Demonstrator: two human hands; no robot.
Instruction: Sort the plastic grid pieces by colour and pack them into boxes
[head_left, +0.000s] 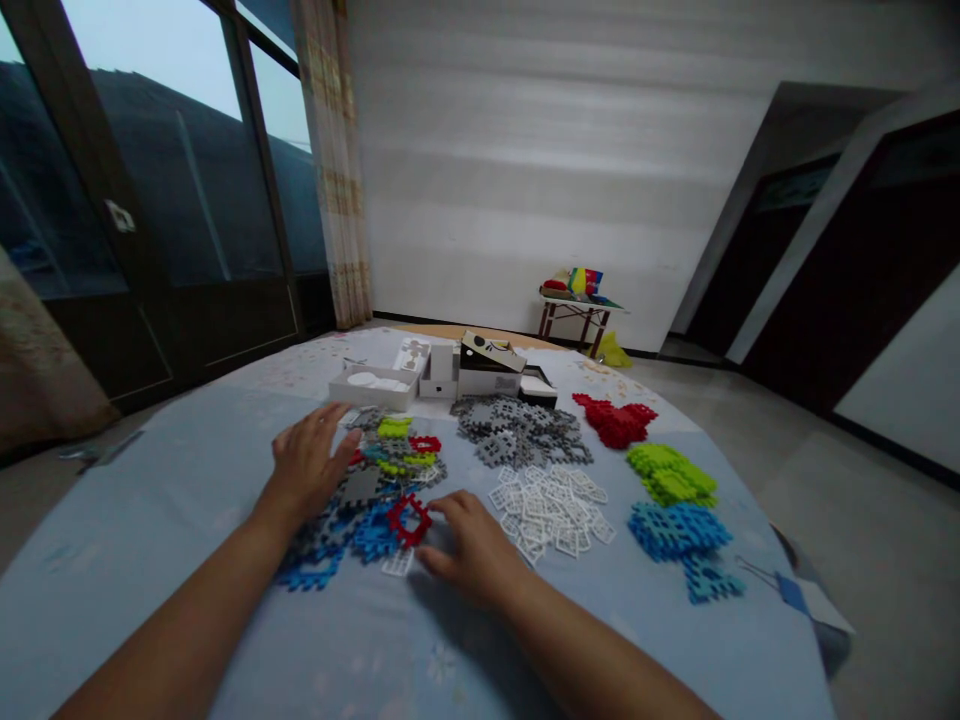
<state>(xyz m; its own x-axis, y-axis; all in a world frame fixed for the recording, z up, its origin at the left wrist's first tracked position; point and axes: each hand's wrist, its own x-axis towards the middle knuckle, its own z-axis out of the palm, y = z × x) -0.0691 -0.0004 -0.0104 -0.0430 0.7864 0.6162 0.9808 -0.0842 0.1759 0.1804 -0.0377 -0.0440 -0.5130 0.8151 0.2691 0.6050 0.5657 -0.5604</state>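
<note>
The red piece lies at the near right edge of the mixed pile. The right hand, thumb and forefinger parted, is just beside it; the left hand is at the pile's left, its grip impossible to tell. White pieces lie right of the pile, boxes beyond it.

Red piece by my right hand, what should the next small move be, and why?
I'd probably move the red piece to the red pile with your right hand: the hand is right at its edge, the piece lies among mixed colours in the jumbled pile, and similar red pieces are gathered farther right.
</note>
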